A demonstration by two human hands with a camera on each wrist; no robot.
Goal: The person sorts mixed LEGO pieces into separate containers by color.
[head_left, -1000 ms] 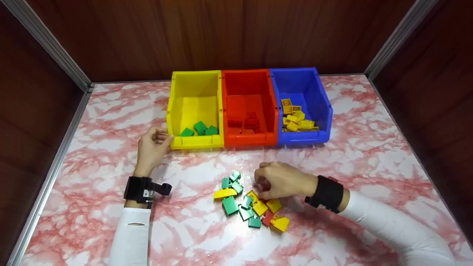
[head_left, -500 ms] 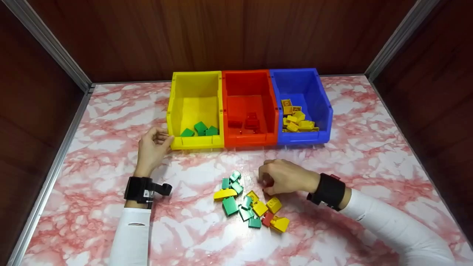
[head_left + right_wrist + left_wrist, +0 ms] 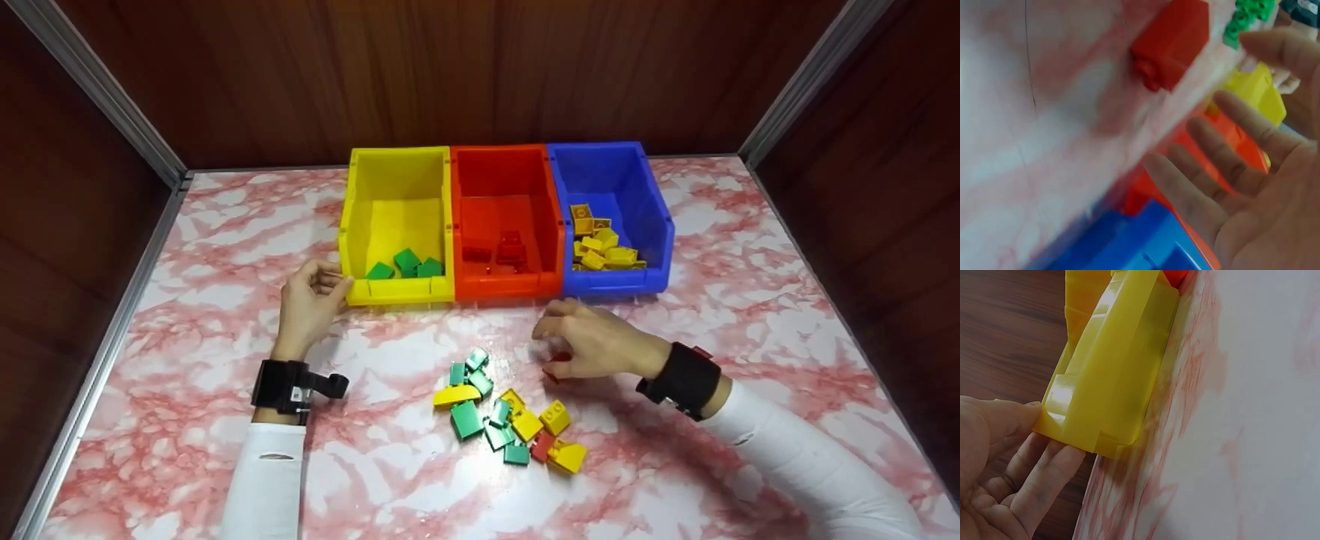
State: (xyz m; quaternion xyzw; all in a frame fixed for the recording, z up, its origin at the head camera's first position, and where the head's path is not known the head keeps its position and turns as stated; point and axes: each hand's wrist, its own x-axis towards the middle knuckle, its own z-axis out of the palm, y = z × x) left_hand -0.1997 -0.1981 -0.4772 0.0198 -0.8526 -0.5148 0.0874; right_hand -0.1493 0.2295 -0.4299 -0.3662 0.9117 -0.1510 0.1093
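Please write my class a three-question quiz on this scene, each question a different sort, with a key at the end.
1. True or false: the bricks in the blue bin are green.
2. Multiple choice: which bin stands between the other two? A) blue B) red C) yellow
3. Fill the gap: the left hand holds a corner of the ____ bin.

Key:
1. False; they are yellow bricks.
2. B, the red bin.
3. Yellow; it is the yellow bin.

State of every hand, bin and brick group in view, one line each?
Yellow bin: holds green bricks
Red bin: holds red bricks
Blue bin: holds yellow bricks
Loose bricks: mixed colours, clustered on table
Left hand: pinches yellow bin's corner
Right hand: fingers spread, near lone red brick
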